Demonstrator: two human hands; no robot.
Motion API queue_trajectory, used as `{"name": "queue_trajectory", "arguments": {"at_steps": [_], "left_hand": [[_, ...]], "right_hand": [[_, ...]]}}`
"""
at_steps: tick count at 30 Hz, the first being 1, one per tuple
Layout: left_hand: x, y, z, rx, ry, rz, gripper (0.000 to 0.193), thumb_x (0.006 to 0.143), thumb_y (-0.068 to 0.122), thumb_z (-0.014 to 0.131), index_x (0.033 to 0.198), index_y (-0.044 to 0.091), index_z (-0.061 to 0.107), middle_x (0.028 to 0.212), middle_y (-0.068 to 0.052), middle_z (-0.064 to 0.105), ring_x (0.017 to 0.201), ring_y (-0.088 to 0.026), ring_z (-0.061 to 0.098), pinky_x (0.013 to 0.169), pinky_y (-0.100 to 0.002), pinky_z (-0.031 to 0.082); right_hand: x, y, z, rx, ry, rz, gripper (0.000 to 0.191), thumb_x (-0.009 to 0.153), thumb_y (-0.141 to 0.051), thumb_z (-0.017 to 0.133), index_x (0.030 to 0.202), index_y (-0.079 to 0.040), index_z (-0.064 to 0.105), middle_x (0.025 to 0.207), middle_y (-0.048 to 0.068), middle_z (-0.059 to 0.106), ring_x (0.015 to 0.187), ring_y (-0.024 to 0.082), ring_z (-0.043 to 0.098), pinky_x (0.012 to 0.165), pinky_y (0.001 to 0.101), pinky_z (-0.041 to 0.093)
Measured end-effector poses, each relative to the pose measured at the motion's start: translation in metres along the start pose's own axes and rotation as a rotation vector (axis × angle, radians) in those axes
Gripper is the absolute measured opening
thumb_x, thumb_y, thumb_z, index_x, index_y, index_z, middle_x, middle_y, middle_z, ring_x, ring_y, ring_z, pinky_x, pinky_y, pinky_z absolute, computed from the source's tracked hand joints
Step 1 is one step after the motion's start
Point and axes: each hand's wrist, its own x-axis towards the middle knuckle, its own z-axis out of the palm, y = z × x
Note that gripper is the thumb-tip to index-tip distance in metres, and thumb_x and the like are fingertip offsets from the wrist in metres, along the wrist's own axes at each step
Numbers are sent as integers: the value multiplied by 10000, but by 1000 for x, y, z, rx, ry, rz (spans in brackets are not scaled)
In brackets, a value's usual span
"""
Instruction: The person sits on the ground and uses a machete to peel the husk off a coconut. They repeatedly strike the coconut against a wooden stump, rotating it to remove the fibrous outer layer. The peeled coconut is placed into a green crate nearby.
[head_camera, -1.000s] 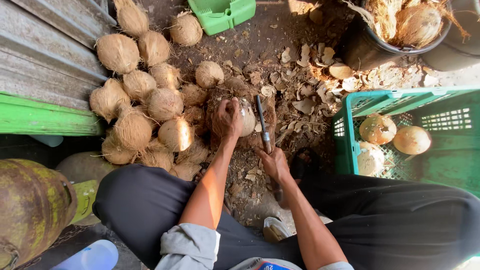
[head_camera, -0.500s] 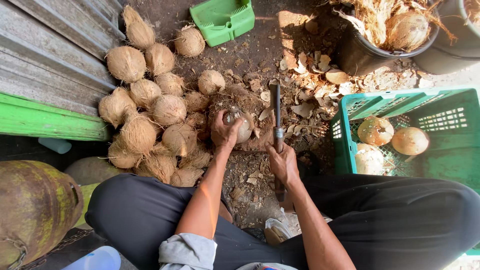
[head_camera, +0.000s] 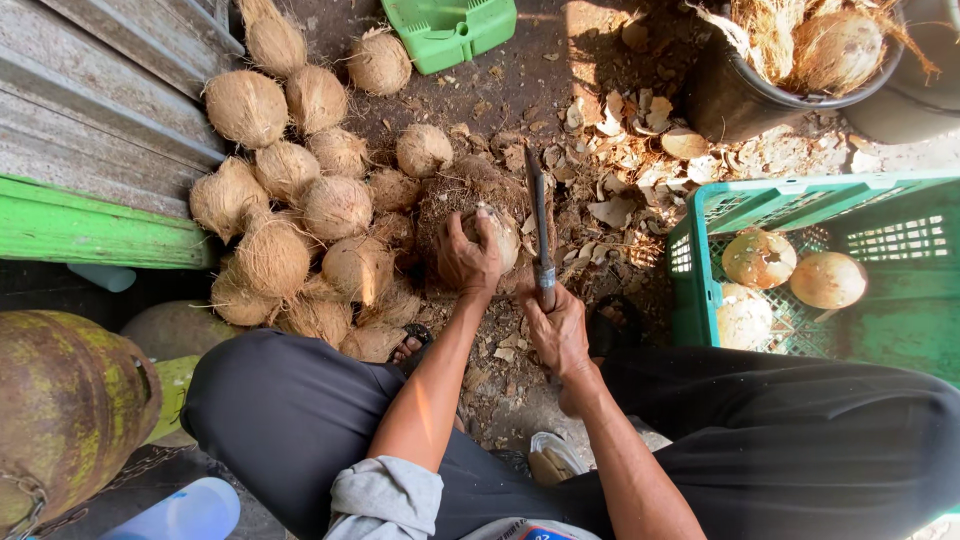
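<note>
A round, brown, fibrous coconut (head_camera: 497, 240) is gripped from above by the left hand (head_camera: 468, 262), whose fingers are curled closed over its near side. The coconut is seen resting on a dark, husk-covered chopping stump (head_camera: 470, 190) on the dirt ground, straight ahead of the knees. A long, dark-bladed knife with a metal handle (head_camera: 540, 225) is held in the right hand (head_camera: 556, 328); the fingers are wrapped fully around the handle, and the blade is pointed away from the body, just beside the right of the coconut (whether the edge touches the shell cannot be told).

To the left of the stump, a heap of unpeeled, hairy tan coconuts (head_camera: 300, 210) is piled against a grey corrugated metal sheet (head_camera: 110, 90) with a green painted ledge (head_camera: 90, 225) below it. On the right, a green plastic lattice crate (head_camera: 900, 310) is set, and 3 pale, peeled coconuts (head_camera: 760, 258) are lying inside it. Pale shell chips (head_camera: 620, 205) are scattered on the ground between stump and crate. A black bucket filled with stringy husk (head_camera: 740, 95) is placed beyond the crate, and a small green plastic container (head_camera: 450, 30) is seen at the top edge. A rusty, yellow-green gas cylinder (head_camera: 60, 400) is lying at the lower left, near a pale blue bottle (head_camera: 175, 512).
</note>
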Motion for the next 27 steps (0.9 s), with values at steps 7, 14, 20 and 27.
{"name": "queue_trajectory", "arguments": {"at_steps": [7, 14, 20, 27], "left_hand": [[10, 2, -6, -202, -120, 56, 597, 1026, 583, 521, 1332, 72, 556, 1125, -132, 665, 985, -302, 654, 772, -444, 535], [5, 1, -2, 44, -51, 30, 549, 977, 589, 500, 1227, 115, 622, 1237, -138, 649, 1035, -296, 659, 700, -415, 587], [8, -4, 0, 25, -54, 22, 527, 982, 567, 483, 1211, 116, 631, 1198, -139, 665, 1015, -289, 658, 710, -423, 569], [10, 1, 7, 31, -13, 39, 493, 996, 571, 472, 1128, 124, 629, 1116, -111, 663, 937, -251, 646, 678, -410, 551]], "right_hand": [[28, 25, -6, -323, -157, 275, 410, 948, -397, 686, 770, -33, 624, 568, 92, 545, 519, 209, 516, 535, 404, 440], [12, 10, -7, -85, -80, 254, 434, 971, -410, 671, 780, -33, 575, 577, 18, 527, 499, 143, 475, 476, 366, 423], [21, 33, 4, -106, -187, 413, 330, 950, -348, 652, 798, -55, 659, 602, 20, 565, 493, 164, 489, 482, 406, 448], [18, 18, 2, -194, -153, 322, 323, 916, -373, 670, 885, -52, 694, 547, 48, 556, 492, 153, 533, 530, 376, 476]]}}
